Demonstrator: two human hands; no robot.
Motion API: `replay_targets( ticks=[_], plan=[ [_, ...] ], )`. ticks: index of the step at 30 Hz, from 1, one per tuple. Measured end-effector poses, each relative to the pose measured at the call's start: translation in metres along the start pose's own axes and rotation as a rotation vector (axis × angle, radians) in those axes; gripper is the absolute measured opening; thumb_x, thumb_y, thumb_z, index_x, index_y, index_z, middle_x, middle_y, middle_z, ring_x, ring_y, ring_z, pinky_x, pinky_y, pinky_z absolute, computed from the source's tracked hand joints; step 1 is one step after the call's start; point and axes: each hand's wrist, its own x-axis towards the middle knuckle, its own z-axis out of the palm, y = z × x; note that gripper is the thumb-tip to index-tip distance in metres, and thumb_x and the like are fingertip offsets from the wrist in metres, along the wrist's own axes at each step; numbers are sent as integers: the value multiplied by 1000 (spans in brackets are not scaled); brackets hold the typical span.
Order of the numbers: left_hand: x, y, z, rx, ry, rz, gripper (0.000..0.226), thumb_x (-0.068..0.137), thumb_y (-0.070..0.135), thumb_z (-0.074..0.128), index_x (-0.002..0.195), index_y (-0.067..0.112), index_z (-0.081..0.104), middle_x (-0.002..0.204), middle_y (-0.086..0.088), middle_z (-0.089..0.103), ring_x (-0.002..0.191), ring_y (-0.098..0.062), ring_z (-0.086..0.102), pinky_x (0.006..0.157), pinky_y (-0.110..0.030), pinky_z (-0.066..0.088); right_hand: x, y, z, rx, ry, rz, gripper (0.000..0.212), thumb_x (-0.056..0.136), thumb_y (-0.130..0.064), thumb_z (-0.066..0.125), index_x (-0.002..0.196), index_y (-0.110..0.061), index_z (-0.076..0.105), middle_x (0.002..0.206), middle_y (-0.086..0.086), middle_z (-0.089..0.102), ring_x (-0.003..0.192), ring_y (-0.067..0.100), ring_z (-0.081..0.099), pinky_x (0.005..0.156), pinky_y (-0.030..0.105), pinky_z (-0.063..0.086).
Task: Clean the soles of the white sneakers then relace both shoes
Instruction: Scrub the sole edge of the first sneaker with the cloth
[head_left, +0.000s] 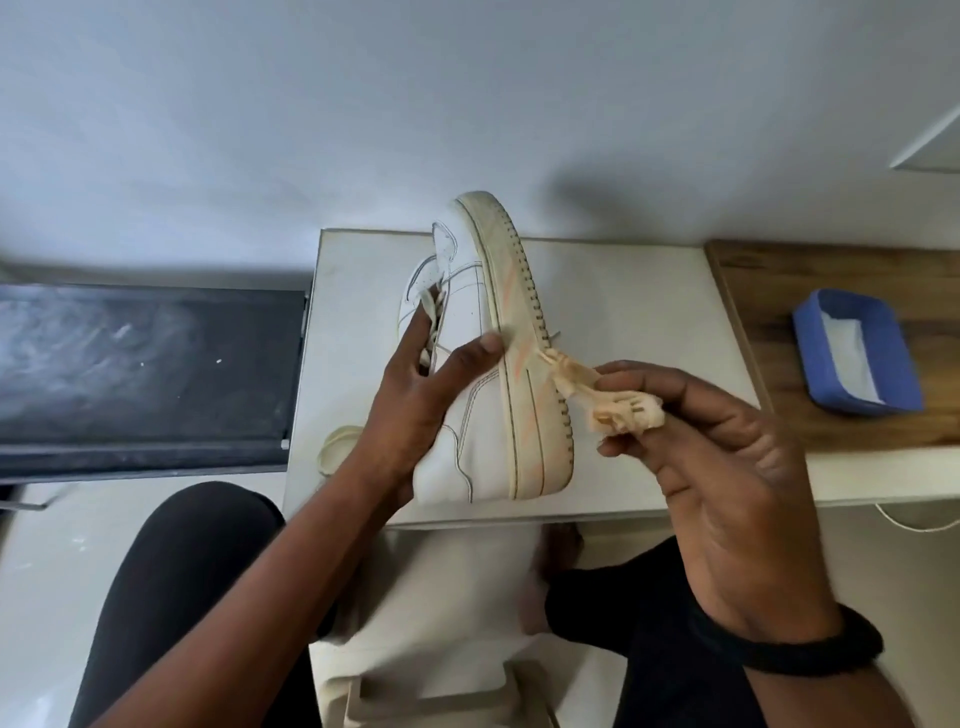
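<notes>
We look down at a white sneaker (470, 467) held up on its side in the middle of the frame, above a small white table (623, 291), toe pointing away toward the upper part of the frame and heel toward us. Its sole (522, 395) faces right; the rim is yellowed and carries faint pink streaks. The left hand (415, 400) grips the shoe from the left, its thumb pressed on the leather just beside the sole and its fingers tucked into the opening, where a cream lace (428, 312) shows. The right hand (727, 467), right of centre, has its fingers and thumb curled tight round a crumpled peach-coloured cloth (613, 405), and the cloth's twisted tip touches the sole's edge about halfway along. A black band (800, 644) circles the right wrist in the lower right. A loose cream loop of lace (337, 449) lies on the table just left of the left wrist. At the right of the frame a wooden surface (779, 291) adjoins the table and bears a blue tray (904, 364) with something white inside. At the left sits a dusty black panel (145, 364). Legs in black fabric fill the lower corners, and pale shapes between them are too blurred to name.
</notes>
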Motion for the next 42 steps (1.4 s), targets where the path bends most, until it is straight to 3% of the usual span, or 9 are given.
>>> replay_targets(
  ticks=[3, 9, 12, 17, 23, 28, 31, 35, 42],
  plan=[
    [-2, 2, 3, -82, 40, -52, 46, 94, 19, 74, 138, 23, 61, 122, -7, 77, 111, -30, 75, 94, -49, 61, -26, -7, 4, -248, -12, -66, 27, 85, -4, 69, 110, -12, 75, 112, 3, 75, 102, 23, 72, 82, 31, 60],
    [-13, 22, 9, -258, 55, -161, 40, 93, 24, 74, 132, 20, 65, 113, -11, 79, 90, -24, 79, 64, -36, 62, -59, 3, 13, -747, 195, -454, 21, 78, 1, 74, 96, -7, 79, 104, -2, 73, 102, 9, 70, 85, 16, 54],
    [-14, 23, 13, -307, 39, -173, 47, 91, 28, 78, 135, 20, 65, 121, -15, 76, 100, -32, 77, 73, -42, 62, -57, -2, 19, -859, 226, -591, 15, 80, 2, 73, 93, -4, 79, 99, 1, 73, 99, 5, 68, 86, 14, 52],
    [-13, 24, 13, -339, -18, -215, 71, 76, 41, 86, 139, 19, 63, 131, -20, 70, 117, -41, 70, 95, -56, 57, -45, -10, 30, -951, 221, -738, 22, 97, -7, 59, 112, -8, 76, 103, 7, 69, 101, 9, 64, 88, 17, 54],
    [-12, 23, 2, -301, -91, -203, 67, 82, 41, 82, 142, 22, 60, 132, -20, 69, 116, -41, 70, 94, -54, 57, -39, 1, 35, -1073, 189, -798, 18, 95, -13, 64, 99, -3, 79, 107, 9, 71, 106, 21, 58, 81, 34, 56],
    [-16, 18, -1, -291, -147, -219, 61, 89, 41, 75, 144, 25, 56, 132, -18, 70, 118, -41, 70, 96, -57, 57, -35, -1, 26, -1074, 88, -839, 33, 104, -25, 55, 100, -2, 79, 97, 9, 72, 98, 21, 62, 78, 37, 56],
    [-16, 16, 2, -280, -111, -185, 58, 89, 38, 76, 143, 27, 57, 131, -15, 72, 118, -39, 71, 100, -60, 55, -28, -8, 24, -1064, 160, -749, 21, 97, -14, 61, 93, -6, 80, 92, 7, 70, 91, 20, 63, 75, 31, 54],
    [-19, 17, 7, -239, -32, -136, 54, 90, 36, 76, 140, 31, 59, 125, -7, 76, 111, -32, 75, 95, -55, 59, -17, -17, 19, -986, 287, -617, 15, 84, -17, 75, 93, -6, 78, 85, 3, 66, 81, 5, 55, 75, 4, 42],
    [-21, 23, 8, -191, 26, -119, 47, 90, 35, 75, 135, 29, 63, 119, -7, 78, 104, -28, 77, 80, -40, 61, -20, -22, 25, -975, 241, -493, 18, 83, -10, 78, 100, -11, 75, 95, -2, 71, 85, 5, 63, 77, 5, 47]
  ],
)
